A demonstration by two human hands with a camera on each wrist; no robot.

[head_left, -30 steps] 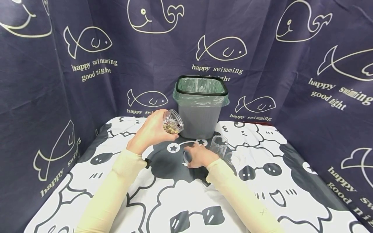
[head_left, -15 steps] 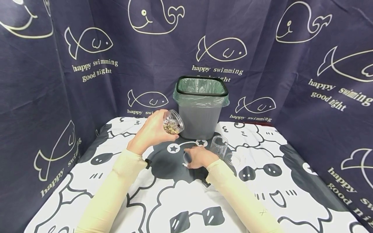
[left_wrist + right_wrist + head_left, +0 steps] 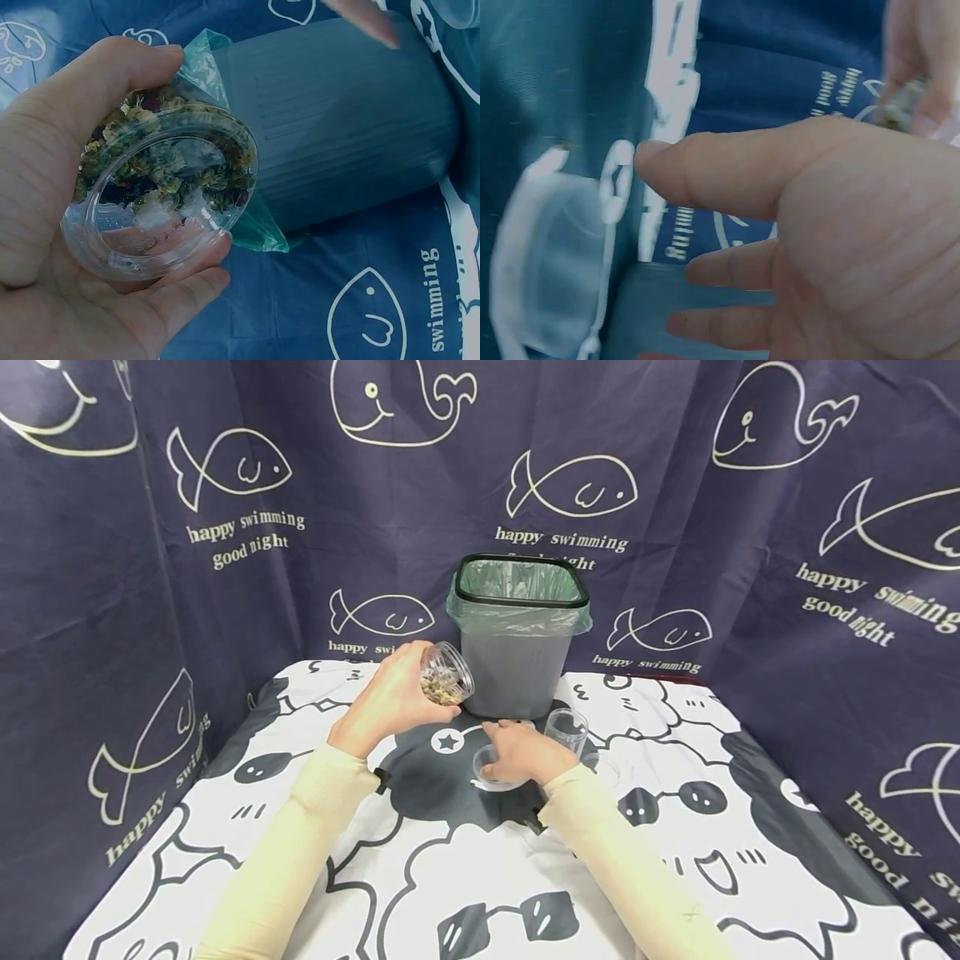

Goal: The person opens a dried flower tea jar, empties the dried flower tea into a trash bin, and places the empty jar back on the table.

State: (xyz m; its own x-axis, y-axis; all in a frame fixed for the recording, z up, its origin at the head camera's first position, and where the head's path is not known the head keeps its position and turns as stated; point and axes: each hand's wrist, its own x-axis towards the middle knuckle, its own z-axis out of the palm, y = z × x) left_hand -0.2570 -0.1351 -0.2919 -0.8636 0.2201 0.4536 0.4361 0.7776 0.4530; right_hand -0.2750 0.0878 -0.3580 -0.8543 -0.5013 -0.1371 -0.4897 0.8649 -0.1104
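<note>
My left hand [image 3: 390,695] grips a clear plastic jar [image 3: 450,670] held tilted above the table, to the left of the bin. Dried yellow-green flower buds [image 3: 146,154] lie inside it; in the left wrist view the jar's round base [image 3: 161,247] faces the camera. A translucent round lid [image 3: 489,770] rests on the dark patch of the cloth. Over that lid is my right hand [image 3: 528,755], partly covering it. In the right wrist view its thumb and fingers are extended, holding nothing, with the lid [image 3: 566,259] apart from them.
Behind the hands stands a grey bin [image 3: 513,672] with a green liner [image 3: 517,620]. A second clear jar [image 3: 567,728] is upright just right of my right hand. Beside it lies another clear lid [image 3: 609,768], partly hidden by the sleeve. Blue curtains enclose the table.
My right hand has released the lid and shifted slightly right, its fingers extending. The lid now lies flat and shows more. The left hand and its jar stay put.
</note>
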